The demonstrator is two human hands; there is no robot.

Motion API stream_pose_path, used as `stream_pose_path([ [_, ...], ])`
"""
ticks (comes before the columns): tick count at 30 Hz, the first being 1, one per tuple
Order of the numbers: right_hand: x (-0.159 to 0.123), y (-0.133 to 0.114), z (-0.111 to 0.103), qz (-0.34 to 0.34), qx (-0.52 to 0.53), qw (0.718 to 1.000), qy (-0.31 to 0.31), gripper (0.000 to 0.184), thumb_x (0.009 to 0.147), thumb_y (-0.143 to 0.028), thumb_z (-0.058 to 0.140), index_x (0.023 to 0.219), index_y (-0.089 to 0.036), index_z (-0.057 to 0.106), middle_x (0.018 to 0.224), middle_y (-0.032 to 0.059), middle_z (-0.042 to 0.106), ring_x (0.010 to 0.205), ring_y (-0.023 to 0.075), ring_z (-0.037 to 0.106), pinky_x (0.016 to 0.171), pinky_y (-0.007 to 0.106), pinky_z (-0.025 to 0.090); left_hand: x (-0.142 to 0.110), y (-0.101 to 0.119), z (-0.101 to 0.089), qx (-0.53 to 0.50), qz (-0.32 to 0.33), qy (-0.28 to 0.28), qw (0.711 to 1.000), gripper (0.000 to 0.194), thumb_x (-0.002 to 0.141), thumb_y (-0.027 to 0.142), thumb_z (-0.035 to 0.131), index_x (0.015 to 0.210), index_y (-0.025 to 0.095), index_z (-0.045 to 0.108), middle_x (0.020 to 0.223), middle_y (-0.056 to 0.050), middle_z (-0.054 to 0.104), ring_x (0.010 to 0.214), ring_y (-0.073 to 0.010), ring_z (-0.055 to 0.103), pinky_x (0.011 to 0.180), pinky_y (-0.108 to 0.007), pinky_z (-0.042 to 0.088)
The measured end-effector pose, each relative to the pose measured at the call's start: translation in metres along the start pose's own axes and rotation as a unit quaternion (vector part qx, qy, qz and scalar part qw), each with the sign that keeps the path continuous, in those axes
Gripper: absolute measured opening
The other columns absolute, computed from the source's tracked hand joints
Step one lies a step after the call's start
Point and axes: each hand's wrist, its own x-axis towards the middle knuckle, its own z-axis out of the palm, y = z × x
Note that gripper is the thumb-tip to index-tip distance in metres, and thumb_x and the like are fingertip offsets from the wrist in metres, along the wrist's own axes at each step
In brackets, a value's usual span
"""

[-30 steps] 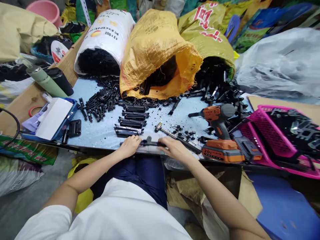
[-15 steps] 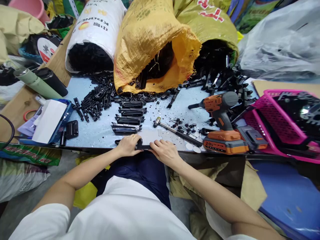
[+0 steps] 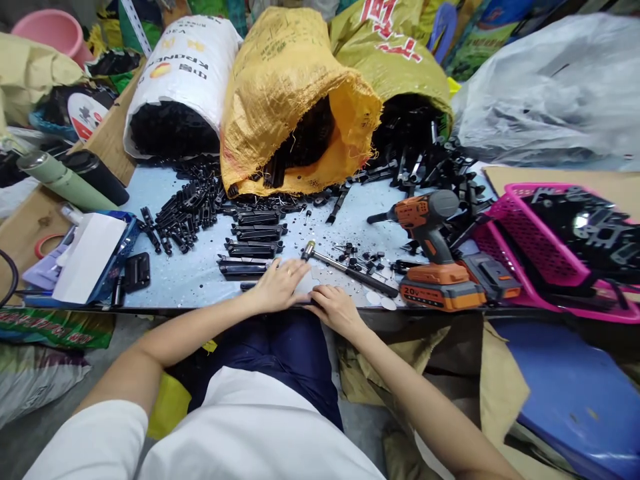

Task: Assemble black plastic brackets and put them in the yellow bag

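A long black plastic part (image 3: 249,287) lies along the table's front edge, mostly covered by my hands. My left hand (image 3: 280,287) rests over it, fingers stretched out to the right and thumb apart from them. Close beside it, my right hand (image 3: 337,309) has its fingers closed on the part's right end. Just beyond the left fingertips is the head of a hammer (image 3: 350,270), its black handle slanting to the right. Similar black parts (image 3: 253,248) lie in a stacked row behind my left hand. Small black-headed pieces (image 3: 367,257) are scattered behind the hammer.
An orange cordless drill (image 3: 437,253) stands to the right, by a pink basket (image 3: 540,247) of black parts. White (image 3: 185,67), orange (image 3: 280,73) and olive (image 3: 400,73) sacks open toward me at the back. Heaped black clips (image 3: 187,210), a phone-sized black case (image 3: 137,272) and a blue tray (image 3: 130,230) are left.
My left hand has slid right along the black part and its fingers have straightened toward the hammer head. My right hand stays at the part's right end. The view has shifted slightly.
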Motion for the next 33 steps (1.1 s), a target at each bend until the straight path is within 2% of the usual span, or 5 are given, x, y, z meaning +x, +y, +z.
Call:
stream_pose_path([
  [7,-0.011,0.015,-0.007,0.081,0.062,0.994,0.036,0.029,0.093,-0.036,0.041,0.106,-0.019,0.059,0.099,0.01,0.063,0.091,0.0201,0.055,0.079,0.033,0.041,0.174,-0.061,0.02,-0.008,-0.235,-0.018,0.972,0.03,0.092,0.015,0.036,0.119,0.007,0.047,0.112,-0.02,0.055,0.104,-0.0242,0.054,0.086,-0.035,0.043],
  [13,0.034,0.103,-0.021,0.293,-0.046,0.953,0.062,0.035,0.092,-0.03,0.037,0.114,-0.013,0.058,0.104,0.016,0.063,0.096,0.0265,0.053,0.082,0.038,0.04,0.202,-0.06,0.033,-0.01,-0.217,-0.051,0.975,0.022,0.083,0.0,0.043,0.097,0.0,0.059,0.101,-0.023,0.058,0.097,-0.025,0.059,0.083,-0.034,0.045],
  [18,0.059,0.143,-0.012,0.305,-0.064,0.943,-0.115,0.029,0.086,-0.018,0.043,0.106,-0.012,0.064,0.097,0.0158,0.065,0.089,0.0247,0.057,0.077,0.035,0.041,0.119,-0.049,0.002,-0.016,-0.144,0.047,0.988,0.019,0.09,0.022,0.048,0.101,0.011,0.059,0.102,-0.013,0.061,0.094,-0.0205,0.06,0.083,-0.031,0.047],
  [25,0.054,0.1,-0.03,0.234,0.121,0.962,0.069,0.03,0.087,-0.034,0.048,0.101,-0.015,0.066,0.099,0.0109,0.06,0.073,0.017,0.057,0.074,0.032,0.047,-0.086,-0.054,0.0,0.024,-0.137,0.348,0.927,0.02,0.089,0.028,0.052,0.105,0.017,0.058,0.088,-0.007,0.067,0.081,-0.017,0.065,0.074,-0.03,0.054],
  [33,0.061,0.011,-0.048,0.093,0.195,0.976,0.031,0.031,0.092,-0.04,0.04,0.088,-0.019,0.063,0.088,0.0087,0.06,0.081,0.0179,0.058,0.075,0.03,0.047,-0.108,-0.057,0.024,0.121,-0.082,0.35,0.925,0.026,0.087,0.02,0.055,0.112,0.013,0.057,0.088,-0.011,0.068,0.078,-0.0191,0.066,0.071,-0.032,0.057],
])
